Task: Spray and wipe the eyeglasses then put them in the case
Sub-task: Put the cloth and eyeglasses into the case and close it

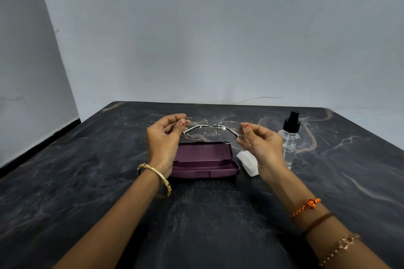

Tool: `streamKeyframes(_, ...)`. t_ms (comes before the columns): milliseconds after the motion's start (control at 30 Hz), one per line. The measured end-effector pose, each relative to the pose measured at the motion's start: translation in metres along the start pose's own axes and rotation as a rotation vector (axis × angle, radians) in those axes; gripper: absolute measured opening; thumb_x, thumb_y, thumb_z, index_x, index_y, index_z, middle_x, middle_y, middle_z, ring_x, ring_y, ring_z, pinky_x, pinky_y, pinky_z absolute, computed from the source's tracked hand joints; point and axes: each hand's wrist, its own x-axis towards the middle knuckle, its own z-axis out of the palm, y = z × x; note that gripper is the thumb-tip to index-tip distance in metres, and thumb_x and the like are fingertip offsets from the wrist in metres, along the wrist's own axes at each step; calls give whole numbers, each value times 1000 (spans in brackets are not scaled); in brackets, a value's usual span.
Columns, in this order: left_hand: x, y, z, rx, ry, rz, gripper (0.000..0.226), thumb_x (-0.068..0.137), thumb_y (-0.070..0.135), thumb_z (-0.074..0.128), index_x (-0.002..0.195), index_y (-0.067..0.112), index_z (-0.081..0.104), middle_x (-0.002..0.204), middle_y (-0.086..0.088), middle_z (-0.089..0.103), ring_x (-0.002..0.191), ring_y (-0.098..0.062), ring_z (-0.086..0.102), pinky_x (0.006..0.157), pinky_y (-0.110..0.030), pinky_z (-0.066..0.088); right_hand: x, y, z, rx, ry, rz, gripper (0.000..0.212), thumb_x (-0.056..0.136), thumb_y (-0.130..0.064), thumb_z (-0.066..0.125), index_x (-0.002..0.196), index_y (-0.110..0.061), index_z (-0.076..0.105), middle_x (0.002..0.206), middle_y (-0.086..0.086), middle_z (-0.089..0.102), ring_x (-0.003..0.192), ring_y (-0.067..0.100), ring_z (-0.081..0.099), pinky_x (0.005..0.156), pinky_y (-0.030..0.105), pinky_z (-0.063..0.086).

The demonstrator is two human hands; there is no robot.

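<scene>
**Glasses held in the air over an open case, with several ways to slip**

A person's two bare arms reach forward over a dark, marble-patterned tabletop [87,181]. Between the hands, lifted clear of the surface, is a pair of thin silver wire-framed eyeglasses with clear lenses [211,130]. The left hand [164,137] pinches the left end of the frame between thumb and fingertips. The right hand [260,144] pinches the right end the same way. The temple arms look folded behind the lenses, though the wire is too fine to be certain.

Just below and nearer than the glasses lies an oblong, dark purple hard case [204,162], open, its lid tilted back toward the far side. Immediately right of the case, partly hidden by the right hand, is a small white folded wiping cloth [246,160]. Further right stands a clear plastic spray bottle with a black pump top [290,137], upright and untouched.

Risks, as a judgement: the hold is only a light fingertip pinch on thin metal, so a loosened grip could drop the glasses onto the hard stone or the case's edge. Fingertips sit close to the lenses and could smear them. Pulling the two ends apart could bend the frame. The right forearm passes near the bottle and could topple it. Lowering the glasses carelessly could let the lid close on a protruding temple.
</scene>
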Motion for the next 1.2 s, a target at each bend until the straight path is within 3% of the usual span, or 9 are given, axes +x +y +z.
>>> streamKeyframes(167,3,6,-9,-63,-64,-20,9,77,3,62,81,9,67,68,3,71,61,-2,66,54,-11,52,-6,-8,0,-37,29,-34,9,82,-4,60,74,-5,64,65,3,63,51,2,62,50,12,52)
streamKeyframes(300,11,21,-42,-104,-160,-101,9,75,4,62,81,10,67,60,8,72,61,-4,67,56,-15,55,-19,-11,16,-58,-77,-61,13,82,-3,61,69,-7,63,47,-10,65,48,0,61,48,13,52)
streamKeyframes(433,26,32,-95,-44,-251,-193,11,79,6,58,77,12,67,65,5,74,65,-4,68,55,-16,54,-38,-9,51,-93,-232,-28,12,81,-3,61,71,-9,63,57,-3,64,50,2,62,49,13,52)
streamKeyframes(533,37,30,-133,-40,-215,-259,20,81,4,54,70,12,69,64,2,74,61,-4,67,53,-16,54,-53,1,84,-113,-317,36,9,82,-5,61,73,-8,62,65,5,59,48,2,61,49,13,52)
streamKeyframes(733,42,12,-182,2,-173,-341,15,80,2,52,75,8,65,62,-1,74,59,-6,67,49,-17,53,-76,34,121,-146,-356,136,3,83,-4,60,82,-6,58,71,11,55,58,11,58,48,14,52)
streamKeyframes(933,45,2,-193,128,-241,-391,16,81,2,54,74,8,66,62,-2,74,60,-9,68,49,-19,54,-82,53,120,-308,-326,12,14,82,-5,62,74,-16,59,66,2,59,51,6,61,54,19,56)
streamKeyframes(1200,43,-7,-192,213,-245,-381,19,83,1,54,74,10,67,61,0,73,63,-8,68,52,-19,55,-84,63,117,-488,-366,-205,31,83,2,58,75,-28,53,65,-2,60,49,2,62,49,13,52)
